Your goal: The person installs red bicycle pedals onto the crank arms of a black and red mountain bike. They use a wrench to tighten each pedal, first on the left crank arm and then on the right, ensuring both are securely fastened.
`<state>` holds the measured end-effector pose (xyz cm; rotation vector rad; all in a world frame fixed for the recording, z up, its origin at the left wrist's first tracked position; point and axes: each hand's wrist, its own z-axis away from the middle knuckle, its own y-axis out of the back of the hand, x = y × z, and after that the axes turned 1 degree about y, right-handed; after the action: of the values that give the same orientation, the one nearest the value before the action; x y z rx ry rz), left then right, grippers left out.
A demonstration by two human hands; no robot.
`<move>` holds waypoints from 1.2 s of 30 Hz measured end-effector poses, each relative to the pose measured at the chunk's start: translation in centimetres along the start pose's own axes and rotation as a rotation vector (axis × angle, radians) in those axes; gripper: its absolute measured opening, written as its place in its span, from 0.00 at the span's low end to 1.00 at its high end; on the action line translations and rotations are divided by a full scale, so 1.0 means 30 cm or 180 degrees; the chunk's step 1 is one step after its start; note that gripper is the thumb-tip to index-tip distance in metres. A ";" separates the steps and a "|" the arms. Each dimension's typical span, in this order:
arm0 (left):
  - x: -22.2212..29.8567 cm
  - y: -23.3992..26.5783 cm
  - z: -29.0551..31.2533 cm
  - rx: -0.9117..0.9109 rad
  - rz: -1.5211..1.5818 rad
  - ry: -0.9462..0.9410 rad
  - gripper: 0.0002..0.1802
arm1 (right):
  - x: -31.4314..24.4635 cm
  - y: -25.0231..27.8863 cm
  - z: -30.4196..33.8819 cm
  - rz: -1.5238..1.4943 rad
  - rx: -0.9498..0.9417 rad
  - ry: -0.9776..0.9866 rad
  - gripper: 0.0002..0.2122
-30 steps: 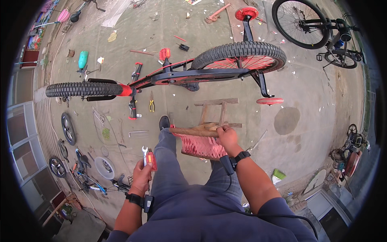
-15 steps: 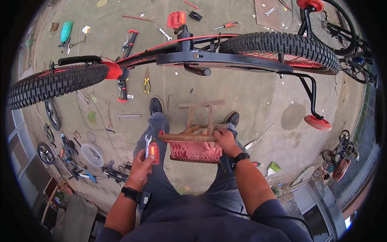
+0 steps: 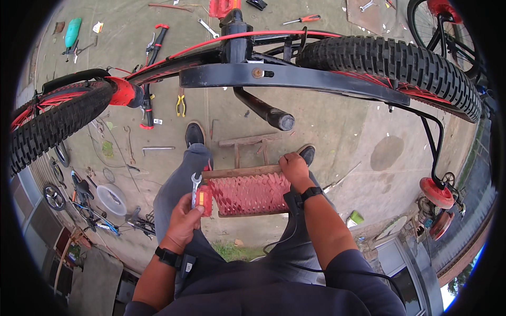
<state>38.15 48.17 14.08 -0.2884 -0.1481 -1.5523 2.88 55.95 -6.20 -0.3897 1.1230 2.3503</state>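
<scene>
My left hand [image 3: 184, 218] is closed round a red pedal [image 3: 206, 201] with a yellow reflector. An open-ended wrench [image 3: 195, 184] stands up from the same grip. With my right hand [image 3: 295, 171] I grip the upper edge of a small wooden stool [image 3: 258, 171], its red woven seat [image 3: 247, 194] tilted toward me between my legs. Beyond it a black and red bicycle [image 3: 211, 76] appears upside down, wheels up. Its near crank arm [image 3: 266, 110] points toward me with no pedal on it; another red pedal [image 3: 224, 7] shows on the far side.
Yellow-handled pliers [image 3: 181, 105], a hex key [image 3: 158, 148], an orange screwdriver [image 3: 303, 20] and another wrench [image 3: 208, 28] lie on the ground. A training wheel [image 3: 436, 193] juts out at the right. More bicycles [image 3: 89, 203] stand at the left.
The bicycle looks larger and nearer, its crank arm now plainly visible. The stool has tilted, so more of its woven seat faces me. Both hands keep their grips.
</scene>
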 end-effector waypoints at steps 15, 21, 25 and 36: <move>-0.043 -0.031 -0.042 -0.0106 0.0005 0.0174 0.27 | -0.228 0.033 -0.021 0.0194 -0.1384 0.0018 0.27; -0.036 -0.056 -0.071 -0.0145 0.0012 0.0121 0.29 | -0.163 -0.125 0.044 -0.0071 -0.1242 -0.0136 0.26; -0.032 -0.072 -0.113 -0.0197 0.0004 -0.0052 0.29 | -0.135 -0.151 0.053 -0.0068 -0.1435 -0.0371 0.25; 0.091 -0.177 -0.322 -0.0336 -0.0394 -0.0844 0.28 | -0.102 -0.179 -0.034 -0.0359 -0.2338 -0.0178 0.25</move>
<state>32.06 42.93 6.06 -0.5781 -0.2966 -1.6424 8.44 57.05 -8.89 -0.6088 0.1632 2.5781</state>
